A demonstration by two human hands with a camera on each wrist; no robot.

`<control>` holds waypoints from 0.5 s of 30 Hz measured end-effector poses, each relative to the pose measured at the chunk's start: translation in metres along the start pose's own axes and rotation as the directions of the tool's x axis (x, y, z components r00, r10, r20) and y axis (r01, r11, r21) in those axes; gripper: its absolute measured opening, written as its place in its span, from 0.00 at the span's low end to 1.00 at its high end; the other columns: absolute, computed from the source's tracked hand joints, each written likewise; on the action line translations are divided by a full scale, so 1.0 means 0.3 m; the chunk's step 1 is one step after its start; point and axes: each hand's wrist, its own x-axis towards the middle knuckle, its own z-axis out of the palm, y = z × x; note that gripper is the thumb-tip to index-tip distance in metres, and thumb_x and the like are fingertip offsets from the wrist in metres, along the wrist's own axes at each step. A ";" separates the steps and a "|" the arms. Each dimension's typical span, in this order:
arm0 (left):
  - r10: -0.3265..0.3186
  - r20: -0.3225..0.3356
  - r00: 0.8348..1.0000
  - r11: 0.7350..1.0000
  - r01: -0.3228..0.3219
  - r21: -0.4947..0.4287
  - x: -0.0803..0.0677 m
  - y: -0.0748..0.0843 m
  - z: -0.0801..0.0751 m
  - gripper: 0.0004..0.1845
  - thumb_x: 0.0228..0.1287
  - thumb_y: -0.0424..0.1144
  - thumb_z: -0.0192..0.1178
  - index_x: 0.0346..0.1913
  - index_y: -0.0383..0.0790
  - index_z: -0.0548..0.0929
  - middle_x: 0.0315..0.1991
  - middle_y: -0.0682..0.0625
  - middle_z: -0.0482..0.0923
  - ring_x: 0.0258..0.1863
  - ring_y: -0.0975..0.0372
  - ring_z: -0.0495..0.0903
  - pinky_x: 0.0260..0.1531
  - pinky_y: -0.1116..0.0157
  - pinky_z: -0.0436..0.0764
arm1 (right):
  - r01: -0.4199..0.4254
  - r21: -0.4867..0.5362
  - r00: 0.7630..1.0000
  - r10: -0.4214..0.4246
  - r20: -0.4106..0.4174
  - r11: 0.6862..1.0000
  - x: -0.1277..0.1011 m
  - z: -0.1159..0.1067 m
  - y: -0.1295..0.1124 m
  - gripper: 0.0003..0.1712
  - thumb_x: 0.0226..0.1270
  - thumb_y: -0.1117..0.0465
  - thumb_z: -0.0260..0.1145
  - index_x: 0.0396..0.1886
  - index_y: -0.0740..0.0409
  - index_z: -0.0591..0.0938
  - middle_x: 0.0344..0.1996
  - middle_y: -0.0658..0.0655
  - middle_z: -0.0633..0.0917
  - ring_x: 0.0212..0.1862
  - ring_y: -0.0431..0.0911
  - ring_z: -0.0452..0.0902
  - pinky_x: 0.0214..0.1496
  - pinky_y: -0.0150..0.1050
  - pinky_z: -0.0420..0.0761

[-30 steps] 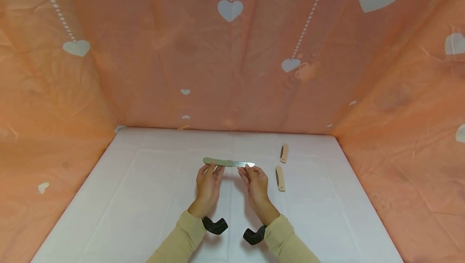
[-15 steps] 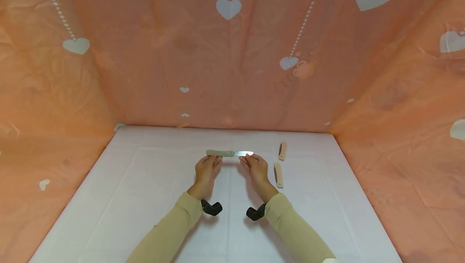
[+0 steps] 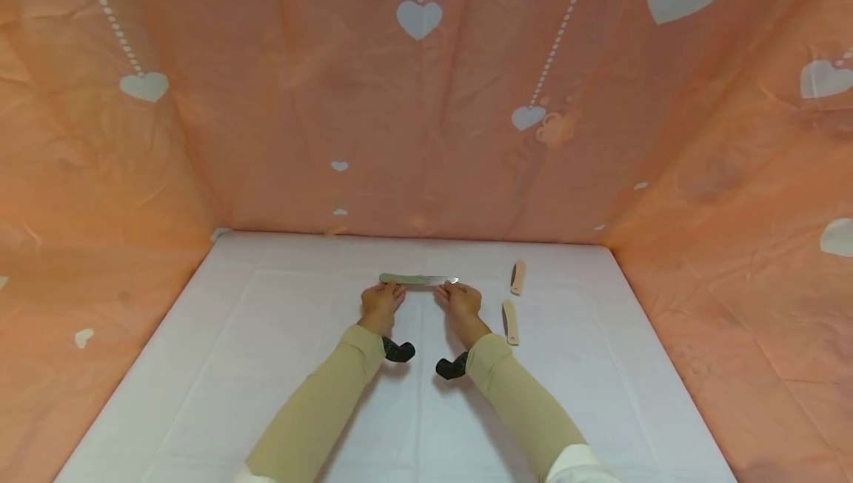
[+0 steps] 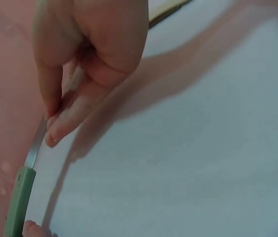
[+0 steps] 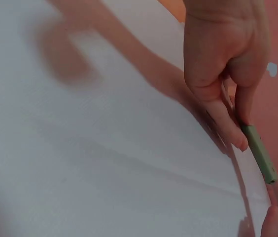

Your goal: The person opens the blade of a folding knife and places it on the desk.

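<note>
A folding knife with a pale green handle [image 3: 403,279] is unfolded and held crosswise over the white table, its steel blade [image 3: 441,281] pointing right. At the handle, my left hand [image 3: 380,304] pinches between thumb and fingers. My right hand [image 3: 461,302] pinches the blade near its tip. The left wrist view shows the right hand [image 4: 92,44] across from it, thumb and fingers on the blade [image 4: 36,145], the green handle [image 4: 19,202] below. In the right wrist view the left hand [image 5: 225,44] holds the end of the handle [image 5: 260,154].
Two folded knives with light tan handles lie right of the hands, one farther back [image 3: 518,278] and one nearer [image 3: 511,322]. A white cloth covers the table [image 3: 266,364]. Orange curtains with white hearts [image 3: 420,20] stand behind and along both sides.
Both hands have moved forward, away from the body, carrying the green knife toward the back of the table. The knife looks more edge-on now. The tan knives lie as before.
</note>
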 end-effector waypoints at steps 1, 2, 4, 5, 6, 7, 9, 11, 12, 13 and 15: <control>-0.002 -0.005 1.000 1.000 0.002 0.006 0.004 0.004 0.002 0.22 0.69 0.28 0.48 0.60 0.16 0.61 0.54 0.25 0.69 0.55 0.42 0.71 0.54 0.56 0.74 | 0.018 0.036 1.000 -0.018 0.018 0.999 0.031 -0.004 0.023 0.13 0.58 0.75 0.63 0.41 0.80 0.75 0.29 0.71 0.83 0.32 0.53 0.83 0.38 0.44 0.83; -0.004 -0.011 1.000 1.000 0.004 0.012 0.008 0.008 0.005 0.22 0.69 0.27 0.49 0.60 0.15 0.61 0.54 0.25 0.68 0.55 0.42 0.71 0.54 0.56 0.73 | 0.018 0.037 1.000 -0.019 0.013 0.999 0.045 -0.001 0.032 0.13 0.58 0.75 0.63 0.41 0.80 0.75 0.29 0.72 0.82 0.32 0.53 0.83 0.37 0.44 0.84; -0.006 -0.018 1.000 1.000 0.006 0.018 0.019 0.012 0.007 0.22 0.69 0.27 0.49 0.60 0.15 0.61 0.55 0.25 0.68 0.55 0.43 0.71 0.54 0.56 0.73 | 0.023 0.035 1.000 -0.023 0.006 0.999 0.061 0.006 0.038 0.12 0.58 0.75 0.63 0.40 0.80 0.75 0.29 0.72 0.82 0.32 0.54 0.83 0.36 0.44 0.84; -0.007 -0.017 1.000 1.000 0.007 0.023 0.026 0.013 0.007 0.21 0.69 0.27 0.49 0.59 0.15 0.61 0.54 0.25 0.68 0.55 0.42 0.71 0.54 0.56 0.74 | 0.020 0.014 1.000 -0.020 -0.006 1.000 0.058 0.012 0.032 0.12 0.59 0.74 0.63 0.41 0.79 0.76 0.30 0.73 0.82 0.33 0.54 0.83 0.37 0.44 0.84; -0.007 -0.010 1.000 0.999 0.007 0.034 0.034 0.013 0.006 0.21 0.69 0.27 0.49 0.59 0.15 0.61 0.54 0.25 0.68 0.54 0.42 0.71 0.53 0.55 0.74 | 0.020 -0.010 1.000 -0.020 -0.014 1.000 0.052 0.018 0.025 0.12 0.59 0.74 0.62 0.41 0.79 0.75 0.31 0.73 0.82 0.34 0.54 0.83 0.38 0.44 0.84; -0.010 -0.009 1.000 0.999 0.010 0.052 0.043 0.013 0.003 0.21 0.68 0.27 0.49 0.59 0.15 0.62 0.53 0.25 0.69 0.53 0.42 0.72 0.53 0.56 0.75 | 0.016 -0.039 1.000 -0.017 -0.024 0.999 0.046 0.023 0.018 0.12 0.60 0.74 0.62 0.42 0.79 0.75 0.32 0.73 0.82 0.34 0.54 0.83 0.37 0.44 0.84; -0.013 -0.001 1.000 0.995 0.013 0.102 0.064 0.015 -0.004 0.20 0.67 0.27 0.51 0.57 0.14 0.64 0.51 0.24 0.71 0.51 0.43 0.74 0.50 0.56 0.76 | -0.016 -0.113 0.998 0.010 -0.056 0.993 0.010 0.036 -0.013 0.13 0.63 0.74 0.58 0.45 0.80 0.74 0.35 0.74 0.82 0.36 0.54 0.83 0.41 0.44 0.83; -0.015 0.010 1.000 0.985 0.013 0.174 0.082 0.020 -0.012 0.19 0.66 0.27 0.52 0.55 0.14 0.66 0.49 0.24 0.72 0.48 0.43 0.76 0.47 0.57 0.78 | -0.034 -0.143 0.998 0.027 -0.057 0.989 -0.004 0.040 -0.028 0.13 0.64 0.74 0.57 0.46 0.81 0.73 0.36 0.74 0.82 0.37 0.54 0.83 0.41 0.44 0.83; -0.020 0.012 1.000 0.979 0.017 0.204 0.089 0.024 -0.015 0.19 0.66 0.27 0.53 0.54 0.15 0.67 0.48 0.24 0.73 0.47 0.44 0.77 0.46 0.57 0.79 | -0.048 -0.148 0.998 0.040 -0.057 0.988 -0.007 0.040 -0.034 0.14 0.64 0.74 0.57 0.46 0.81 0.73 0.36 0.74 0.82 0.37 0.54 0.83 0.41 0.43 0.83; -0.029 0.012 1.000 0.973 0.025 0.228 0.095 0.030 -0.018 0.18 0.65 0.27 0.55 0.53 0.15 0.68 0.47 0.25 0.74 0.46 0.44 0.78 0.45 0.58 0.79 | -0.060 -0.145 0.997 0.053 -0.051 0.988 -0.007 0.038 -0.038 0.14 0.64 0.75 0.57 0.47 0.81 0.73 0.35 0.73 0.82 0.38 0.54 0.83 0.41 0.43 0.82; -0.050 0.023 0.998 0.964 0.043 0.261 0.100 0.042 -0.020 0.18 0.64 0.27 0.55 0.52 0.16 0.69 0.46 0.25 0.74 0.45 0.45 0.78 0.45 0.58 0.79 | -0.083 -0.122 0.996 0.077 -0.049 0.989 0.000 0.035 -0.043 0.13 0.64 0.76 0.56 0.46 0.82 0.74 0.34 0.73 0.82 0.37 0.54 0.83 0.42 0.43 0.82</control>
